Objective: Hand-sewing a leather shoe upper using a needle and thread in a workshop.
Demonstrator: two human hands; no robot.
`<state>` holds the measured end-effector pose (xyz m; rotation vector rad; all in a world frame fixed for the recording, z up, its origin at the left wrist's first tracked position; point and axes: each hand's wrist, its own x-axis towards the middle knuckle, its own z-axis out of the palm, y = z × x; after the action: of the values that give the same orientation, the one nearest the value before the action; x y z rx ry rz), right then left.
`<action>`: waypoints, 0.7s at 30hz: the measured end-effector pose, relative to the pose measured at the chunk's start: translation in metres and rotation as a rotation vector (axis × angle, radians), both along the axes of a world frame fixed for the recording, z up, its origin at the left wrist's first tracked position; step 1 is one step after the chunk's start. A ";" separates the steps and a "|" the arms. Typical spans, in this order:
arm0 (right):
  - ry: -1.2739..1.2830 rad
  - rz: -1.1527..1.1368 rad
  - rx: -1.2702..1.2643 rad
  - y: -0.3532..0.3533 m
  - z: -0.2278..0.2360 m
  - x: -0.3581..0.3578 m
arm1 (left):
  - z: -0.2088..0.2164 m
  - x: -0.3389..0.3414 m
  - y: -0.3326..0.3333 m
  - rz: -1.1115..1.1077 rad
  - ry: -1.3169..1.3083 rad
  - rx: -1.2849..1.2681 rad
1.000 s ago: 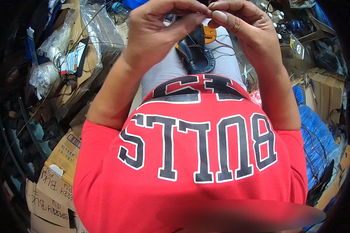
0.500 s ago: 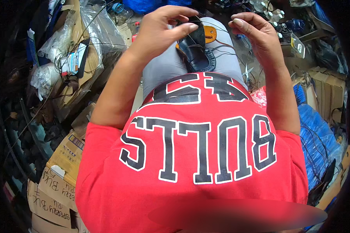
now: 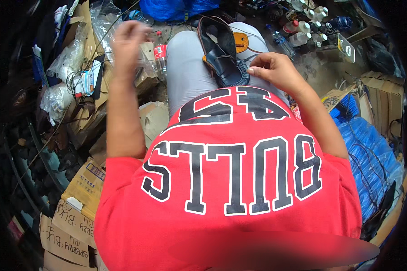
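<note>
A dark moccasin-style shoe with a gathered toe seam lies across my lap, its toe toward me. Its heel opening faces away, edged in brown. Beside it on my right thigh rests an orange-tan leather piece. My right hand is at the right of the shoe's toe, thumb and forefinger pinched by the seam; whatever is between them is too small to make out. Off to the left, my left hand is raised over the clutter, its fingers smeared by motion. Thin dark cord runs over the shoe.
A bottle with a red label stands left of my knee. Several small bottles cluster at the far right. Blue plastic sheeting lies on the right; cardboard boxes and clear plastic bags crowd the left.
My left hand has swung left, away from the shoe. My right hand has come down and inward to the shoe's toe. The shoe is now more fully in sight.
</note>
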<state>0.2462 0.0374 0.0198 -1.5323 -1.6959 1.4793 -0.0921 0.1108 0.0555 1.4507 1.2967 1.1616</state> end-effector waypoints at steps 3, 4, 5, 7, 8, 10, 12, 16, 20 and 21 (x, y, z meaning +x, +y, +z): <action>-0.101 0.005 0.079 -0.002 -0.003 -0.005 | 0.078 -0.091 -0.003 0.121 -0.246 0.323; -0.170 0.014 0.105 -0.002 -0.005 -0.006 | 0.106 -0.124 -0.008 0.082 -0.415 0.357; -0.167 0.014 0.104 -0.001 -0.007 -0.006 | 0.134 -0.131 -0.020 0.220 -0.594 0.360; -0.178 0.038 0.071 0.000 -0.012 -0.008 | 0.171 -0.190 -0.030 0.175 -0.697 0.433; -0.176 0.040 0.069 0.000 -0.012 -0.008 | 0.180 -0.194 -0.038 0.184 -0.740 0.493; -0.203 0.061 0.069 0.001 -0.008 -0.010 | 0.192 -0.209 -0.051 0.241 -0.781 0.589; -0.203 0.060 0.076 0.001 -0.007 -0.010 | 0.197 -0.225 -0.057 0.233 -0.858 0.634; -0.155 0.058 0.085 0.000 -0.015 -0.007 | 0.200 -0.238 -0.066 0.331 -0.950 0.743; -0.073 0.034 0.209 -0.003 -0.018 -0.007 | 0.182 -0.220 -0.039 0.305 -0.822 0.668; -0.072 0.043 0.245 -0.003 -0.011 -0.009 | 0.160 -0.194 -0.027 0.340 -0.488 0.644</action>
<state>0.2372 0.0342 0.0087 -1.4407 -1.8841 1.1970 -0.2864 0.0840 0.2153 1.2585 0.8712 2.1483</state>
